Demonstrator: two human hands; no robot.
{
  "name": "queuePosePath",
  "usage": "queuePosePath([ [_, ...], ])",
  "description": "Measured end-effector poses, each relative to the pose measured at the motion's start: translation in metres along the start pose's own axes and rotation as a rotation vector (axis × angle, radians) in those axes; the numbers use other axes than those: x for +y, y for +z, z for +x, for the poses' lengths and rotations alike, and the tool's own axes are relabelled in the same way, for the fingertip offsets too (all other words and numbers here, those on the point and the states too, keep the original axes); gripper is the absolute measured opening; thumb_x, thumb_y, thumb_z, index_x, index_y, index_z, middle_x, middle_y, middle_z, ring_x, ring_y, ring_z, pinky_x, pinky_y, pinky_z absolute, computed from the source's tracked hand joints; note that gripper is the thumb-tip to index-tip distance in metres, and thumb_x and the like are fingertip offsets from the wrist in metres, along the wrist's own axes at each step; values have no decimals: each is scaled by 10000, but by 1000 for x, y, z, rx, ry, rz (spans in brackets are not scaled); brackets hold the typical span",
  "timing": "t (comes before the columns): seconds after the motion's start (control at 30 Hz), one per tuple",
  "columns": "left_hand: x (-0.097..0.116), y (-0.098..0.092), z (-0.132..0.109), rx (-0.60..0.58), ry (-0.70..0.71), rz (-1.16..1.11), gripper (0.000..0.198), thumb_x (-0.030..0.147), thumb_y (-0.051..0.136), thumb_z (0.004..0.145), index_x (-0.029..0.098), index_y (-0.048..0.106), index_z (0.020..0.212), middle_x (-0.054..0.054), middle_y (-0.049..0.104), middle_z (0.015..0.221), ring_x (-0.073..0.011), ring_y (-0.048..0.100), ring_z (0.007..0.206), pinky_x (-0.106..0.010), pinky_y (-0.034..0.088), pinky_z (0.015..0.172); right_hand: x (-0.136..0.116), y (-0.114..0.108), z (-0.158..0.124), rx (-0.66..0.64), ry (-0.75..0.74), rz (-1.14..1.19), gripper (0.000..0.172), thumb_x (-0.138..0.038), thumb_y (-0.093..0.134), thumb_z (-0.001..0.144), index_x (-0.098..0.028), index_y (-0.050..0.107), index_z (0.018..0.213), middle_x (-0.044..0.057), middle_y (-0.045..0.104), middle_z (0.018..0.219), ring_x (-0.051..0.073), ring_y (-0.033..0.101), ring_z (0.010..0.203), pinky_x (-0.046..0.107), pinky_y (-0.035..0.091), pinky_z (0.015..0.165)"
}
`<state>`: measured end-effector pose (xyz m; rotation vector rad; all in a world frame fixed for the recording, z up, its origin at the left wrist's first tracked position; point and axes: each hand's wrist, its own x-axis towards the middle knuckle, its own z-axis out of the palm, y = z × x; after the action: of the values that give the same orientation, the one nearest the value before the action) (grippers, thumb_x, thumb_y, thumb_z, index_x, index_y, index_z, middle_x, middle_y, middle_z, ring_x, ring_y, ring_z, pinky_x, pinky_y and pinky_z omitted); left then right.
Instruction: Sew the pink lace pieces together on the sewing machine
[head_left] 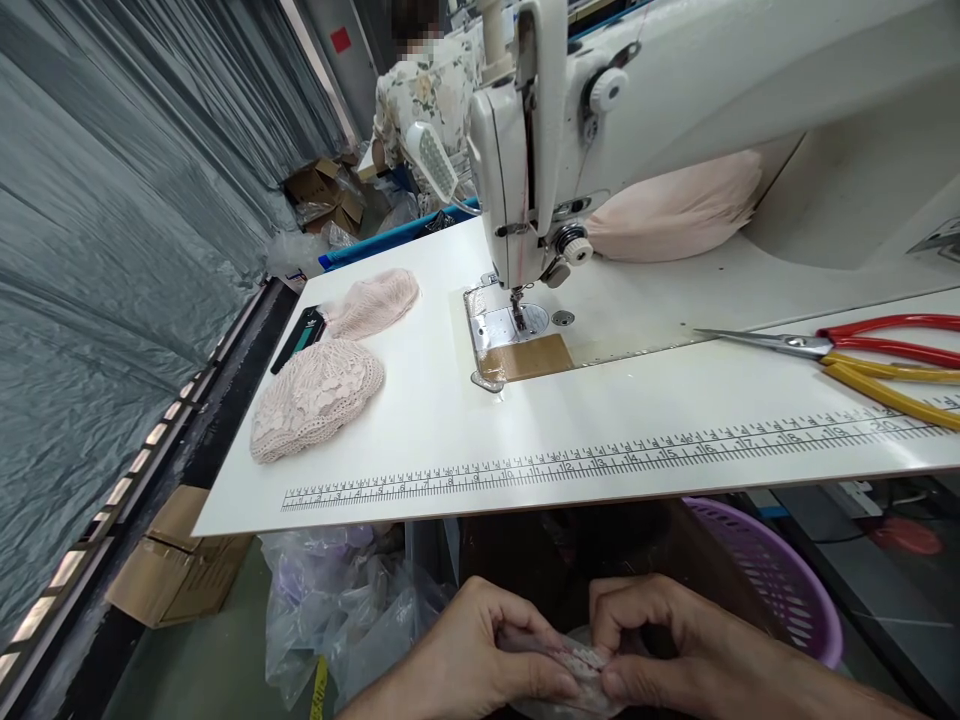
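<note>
Below the front edge of the sewing table point(420, 420), my left hand point(499, 650) and my right hand point(660, 640) pinch a small piece of pale lace fabric point(576, 660) between thumbs and fingers. The two hands are close together, and part of the fabric is hidden by them. On the table beyond stands a white sewing machine point(499, 190), its needle area point(517, 312) over a metal plate. To the left lie a pale pink lace piece point(319, 400) with a scalloped edge and another pink piece point(375, 302) behind it.
Red and yellow-handled scissors point(810, 345) lie at the right. Pink fabric point(675, 210) sits under the machine arm. A dark object point(298, 338) lies by the lace. Below are a purple basket point(780, 570), plastic bags point(337, 600) and a cardboard box point(176, 560). Another person point(427, 90) is behind.
</note>
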<state>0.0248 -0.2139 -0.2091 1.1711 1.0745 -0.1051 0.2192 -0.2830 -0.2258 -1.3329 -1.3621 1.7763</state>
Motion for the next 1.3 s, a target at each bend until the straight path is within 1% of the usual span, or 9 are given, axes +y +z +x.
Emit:
queuePosePath([
  [0.1,-1,0,1,6,12,-6,253,297,807,499,128,745,676,33,540,501,-51,377,479,-176,313,492,0,-1,-2,-7,12,19,210,-371,621,749,-174,654,684,-12,547,708,136,491,681,244,361,623],
  [0.37,-1,1,2,18,-11,-1,309,320,820,486,97,733,683,5,579,551,-70,439,509,-182,320,497,1,-3,-4,-41,57,18,271,-412,572,787,-163,671,751,-10,547,700,145,495,696,247,367,643],
  [0.5,-1,2,2,15,-8,9,277,311,810,502,107,729,670,22,557,535,-61,419,498,-176,309,489,-3,-1,-4,-16,134,24,208,-384,646,688,-190,661,761,-40,509,653,125,442,656,221,333,593],
  [0.6,-1,2,3,-11,3,-11,264,307,802,518,107,730,675,24,552,535,-58,416,499,-174,309,492,-4,2,-3,16,169,44,186,-352,667,637,-201,625,737,-43,530,655,129,463,663,208,341,588],
  [0.7,-3,3,3,-10,13,-17,282,312,806,521,99,734,691,11,571,559,-63,431,512,-178,316,507,-3,4,-1,53,159,-23,148,-352,615,679,-205,599,685,-28,570,663,152,507,702,212,366,608],
  [0.9,-6,3,3,4,31,41,326,358,803,535,94,744,716,-8,594,562,-84,454,534,-199,334,541,-6,2,-2,65,142,-85,183,-387,570,704,-206,592,684,-1,625,693,183,552,732,224,391,616],
  [1.03,-2,2,2,0,56,69,333,374,792,555,115,752,760,-35,654,649,-114,519,594,-208,367,583,-5,2,-3,82,125,-103,172,-369,556,724,-206,587,677,-17,580,658,159,517,685,216,364,595],
  [1.17,4,-2,-2,-67,114,126,382,382,779,583,107,749,847,-52,670,674,-123,540,598,-200,371,570,3,3,-4,70,131,-179,172,-373,562,759,-219,583,685,-29,541,675,152,486,698,220,343,605],
  [1.3,4,-3,-3,-98,114,74,398,409,760,616,102,745,869,-77,691,713,-138,580,615,-203,404,582,6,4,-5,38,127,-194,156,-350,548,755,-219,564,673,-30,534,671,149,478,677,225,343,610],
])
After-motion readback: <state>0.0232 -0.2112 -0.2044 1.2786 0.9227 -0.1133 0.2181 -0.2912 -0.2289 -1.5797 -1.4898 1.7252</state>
